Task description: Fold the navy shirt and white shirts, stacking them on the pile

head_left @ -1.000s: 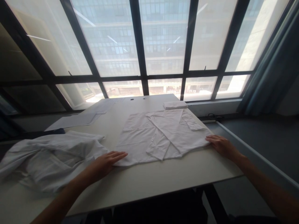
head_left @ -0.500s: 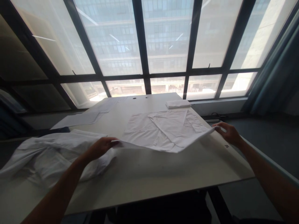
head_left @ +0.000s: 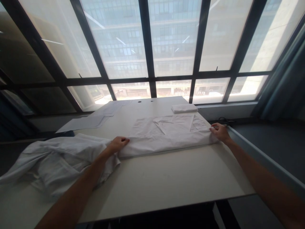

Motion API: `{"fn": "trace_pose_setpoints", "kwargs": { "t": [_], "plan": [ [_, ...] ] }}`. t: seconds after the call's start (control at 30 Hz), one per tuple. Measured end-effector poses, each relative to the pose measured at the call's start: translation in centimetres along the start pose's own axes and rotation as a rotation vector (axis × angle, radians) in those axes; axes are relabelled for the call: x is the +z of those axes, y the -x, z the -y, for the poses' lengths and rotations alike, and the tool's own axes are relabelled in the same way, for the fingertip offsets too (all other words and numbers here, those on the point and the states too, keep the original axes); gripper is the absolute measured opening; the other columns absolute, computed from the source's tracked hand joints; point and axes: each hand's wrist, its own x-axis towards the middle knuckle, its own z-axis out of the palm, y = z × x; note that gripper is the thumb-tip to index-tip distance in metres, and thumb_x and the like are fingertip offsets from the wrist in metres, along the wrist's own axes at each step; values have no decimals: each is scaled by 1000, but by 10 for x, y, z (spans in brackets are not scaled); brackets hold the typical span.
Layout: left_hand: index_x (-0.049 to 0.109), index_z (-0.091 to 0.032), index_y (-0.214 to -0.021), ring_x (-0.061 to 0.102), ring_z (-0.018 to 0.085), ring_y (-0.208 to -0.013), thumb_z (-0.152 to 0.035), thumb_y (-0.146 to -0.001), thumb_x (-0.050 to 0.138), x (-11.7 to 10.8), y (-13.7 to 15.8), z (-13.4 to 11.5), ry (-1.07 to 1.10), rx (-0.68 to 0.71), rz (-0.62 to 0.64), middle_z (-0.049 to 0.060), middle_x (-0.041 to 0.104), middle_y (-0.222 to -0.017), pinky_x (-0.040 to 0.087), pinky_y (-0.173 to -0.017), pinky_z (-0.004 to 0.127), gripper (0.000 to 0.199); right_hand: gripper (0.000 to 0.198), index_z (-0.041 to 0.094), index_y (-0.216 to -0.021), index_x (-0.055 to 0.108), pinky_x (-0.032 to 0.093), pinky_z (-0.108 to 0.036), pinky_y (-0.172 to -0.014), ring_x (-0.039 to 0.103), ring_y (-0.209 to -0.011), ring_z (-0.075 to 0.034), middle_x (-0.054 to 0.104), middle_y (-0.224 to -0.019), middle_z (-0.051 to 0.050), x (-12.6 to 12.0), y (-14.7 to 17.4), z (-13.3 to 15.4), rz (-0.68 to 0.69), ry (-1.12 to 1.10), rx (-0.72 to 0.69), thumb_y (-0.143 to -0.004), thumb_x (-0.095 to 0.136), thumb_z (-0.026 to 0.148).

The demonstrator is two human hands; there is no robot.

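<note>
A white garment (head_left: pixel 164 141) lies flat across the middle of the table, its near edge turned over into a long band toward the windows. Its layers overlap at slanting angles beyond that band; I cannot tell which kind of garment it is. My left hand (head_left: pixel 118 143) pinches the band's left end. At the opposite end, my right hand (head_left: pixel 219 131) grips the right corner between thumb and fingers. A heap of crumpled white cloth (head_left: pixel 64 156) lies on the left, partly behind my left forearm.
A folded white cloth (head_left: pixel 184 108) rests near the far right edge of the white table (head_left: pixel 162 187). White sheets (head_left: pixel 83 122) are spread at the far left. Large windows (head_left: pixel 171 38) stand behind, with a blue curtain (head_left: pixel 281 73) at the right.
The garment's near edge, which hung lifted and sagging between my hands, has been laid over onto the garment. Both hands have moved inward, the left one slightly away from me.
</note>
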Motion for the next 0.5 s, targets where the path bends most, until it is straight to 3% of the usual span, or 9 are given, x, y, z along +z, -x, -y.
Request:
{"fn": "trace_pose_setpoints", "kwargs": {
  "t": [0.13, 0.23, 0.5],
  "plan": [
    [64, -19, -62, 58, 19, -65, -43, -83, 52, 14, -6, 8, -247, 8, -16, 2, 64, -64, 36, -61, 26, 35, 39, 14, -106, 71, 45, -30, -65, 63, -65, -21, 69, -71, -5, 10, 1, -13, -18, 134, -46, -76, 67, 40],
    [64, -18, -68, 61, 20, -72, -42, -87, 49, 19, -6, 10, -334, 34, -22, 5, 70, -74, 38, -66, 27, 34, 39, 15, -109, 71, 45, -30, -69, 65, -73, -23, 70, -76, -6, 10, 2, -18, -35, 214, -54, -79, 69, 40],
    [68, -19, -81, 67, 25, -86, -44, -91, 46, 24, -5, 17, -453, 24, -32, 10, 75, -92, 44, -74, 29, 34, 35, 17, -107, 73, 45, -32, -71, 69, -83, -27, 74, -91, -11, 4, 5, -17, -53, 335, 89, -84, 69, 43]
  ]
}}
